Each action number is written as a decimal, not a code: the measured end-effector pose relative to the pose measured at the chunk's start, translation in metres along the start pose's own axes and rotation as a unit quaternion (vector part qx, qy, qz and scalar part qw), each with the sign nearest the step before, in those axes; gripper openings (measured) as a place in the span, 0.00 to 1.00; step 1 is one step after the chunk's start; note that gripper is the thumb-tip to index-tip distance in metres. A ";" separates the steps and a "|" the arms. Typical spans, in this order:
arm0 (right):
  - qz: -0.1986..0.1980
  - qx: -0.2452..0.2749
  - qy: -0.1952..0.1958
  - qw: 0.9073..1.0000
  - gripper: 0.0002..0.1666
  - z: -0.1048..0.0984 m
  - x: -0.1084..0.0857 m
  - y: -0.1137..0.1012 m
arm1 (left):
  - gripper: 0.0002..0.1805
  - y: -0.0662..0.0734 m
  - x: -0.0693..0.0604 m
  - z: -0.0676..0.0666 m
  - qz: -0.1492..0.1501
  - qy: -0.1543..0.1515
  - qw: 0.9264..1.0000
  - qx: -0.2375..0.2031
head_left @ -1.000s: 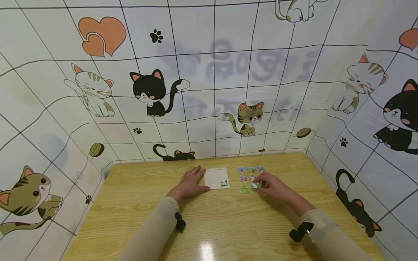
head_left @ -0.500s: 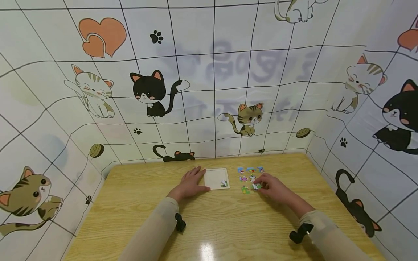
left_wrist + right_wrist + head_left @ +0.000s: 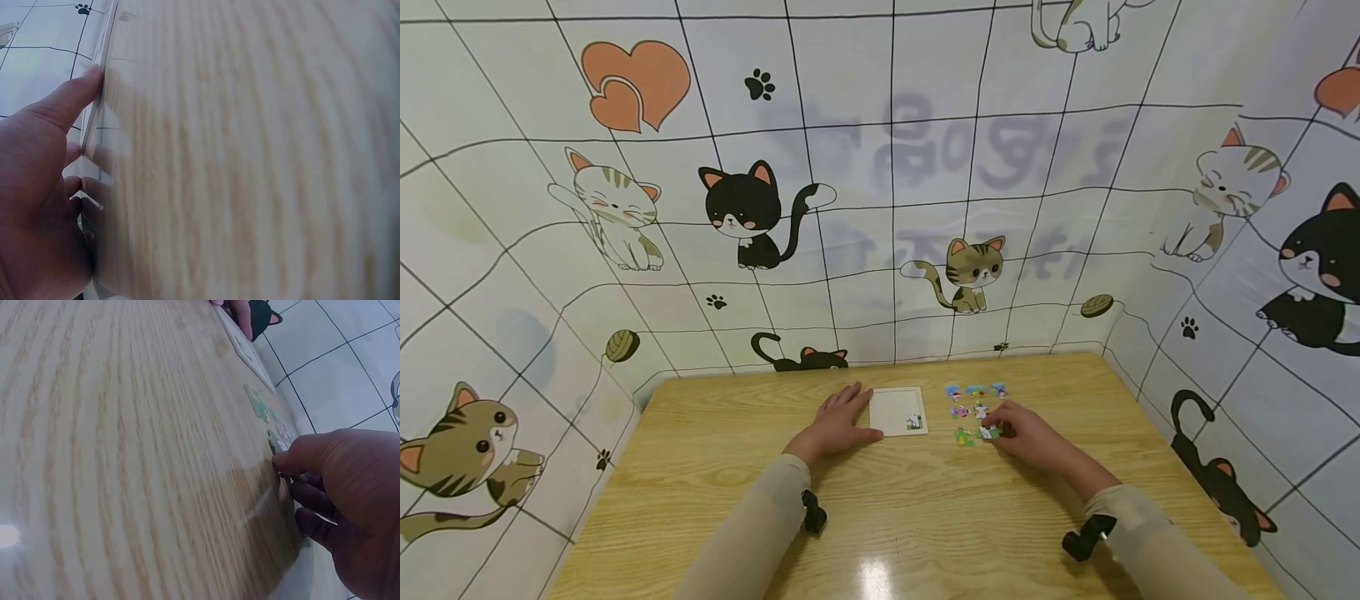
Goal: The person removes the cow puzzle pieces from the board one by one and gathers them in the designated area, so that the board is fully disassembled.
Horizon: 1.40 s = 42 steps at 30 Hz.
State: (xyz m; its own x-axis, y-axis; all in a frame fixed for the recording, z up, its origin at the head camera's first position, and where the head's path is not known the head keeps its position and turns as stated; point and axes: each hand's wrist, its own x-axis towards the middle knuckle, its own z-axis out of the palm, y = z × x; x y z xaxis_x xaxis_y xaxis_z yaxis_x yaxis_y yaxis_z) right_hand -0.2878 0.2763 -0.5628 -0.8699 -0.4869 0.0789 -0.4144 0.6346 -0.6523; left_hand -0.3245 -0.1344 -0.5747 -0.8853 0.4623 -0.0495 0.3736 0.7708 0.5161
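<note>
My left hand [image 3: 835,425] rests on the table with its fingers spread, touching the left edge of a square white puzzle tray [image 3: 889,407]. One puzzle piece [image 3: 913,421] with a white figure lies in the tray's near right corner. To the right, my right hand [image 3: 1024,432] pinches another puzzle piece [image 3: 987,433], green with a white figure, between thumb and fingers at table level. In the right wrist view the thumb [image 3: 303,455] partly covers that piece. A green puzzle piece [image 3: 963,437] lies just left of it.
More loose puzzle pieces [image 3: 976,391] lie in rows beyond the right hand. All of this is on a wooden table [image 3: 880,508]. Fabric walls [image 3: 865,183] with printed cats close in the back and sides.
My right hand has moved the pinched puzzle piece slightly toward me and a little to the right. The left hand and the tray have stayed where they were.
</note>
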 end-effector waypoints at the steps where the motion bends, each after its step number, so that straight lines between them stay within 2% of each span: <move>1: 0.000 0.001 -0.002 1.000 0.16 0.000 0.000 0.000 | 0.53 0.000 0.000 0.000 0.000 0.000 1.000 0.001; 12: 0.005 0.013 -0.012 1.000 0.15 -0.001 0.000 -0.005 | 0.52 0.001 0.000 0.000 -0.003 -0.001 1.000 0.002; 29: 0.042 0.023 -0.008 0.999 0.15 0.001 0.001 -0.007 | 0.52 0.003 -0.002 -0.001 -0.003 -0.002 1.000 0.000; 36: 0.026 0.020 0.024 0.999 0.11 0.002 0.006 -0.012 | 0.52 0.003 -0.002 -0.002 -0.003 -0.003 1.000 -0.001; 42: -0.026 0.007 0.044 0.999 0.11 0.008 0.021 -0.023 | 0.52 0.004 -0.003 -0.003 -0.001 -0.004 1.000 -0.003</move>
State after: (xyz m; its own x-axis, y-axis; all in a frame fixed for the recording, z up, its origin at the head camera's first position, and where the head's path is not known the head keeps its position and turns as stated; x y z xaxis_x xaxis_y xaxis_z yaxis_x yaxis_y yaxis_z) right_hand -0.2943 0.2466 -0.5518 -0.8680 -0.4633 0.1788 -0.4563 0.6019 -0.6554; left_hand -0.3211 -0.1341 -0.5698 -0.8840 0.4639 -0.0571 0.3698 0.7688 0.5217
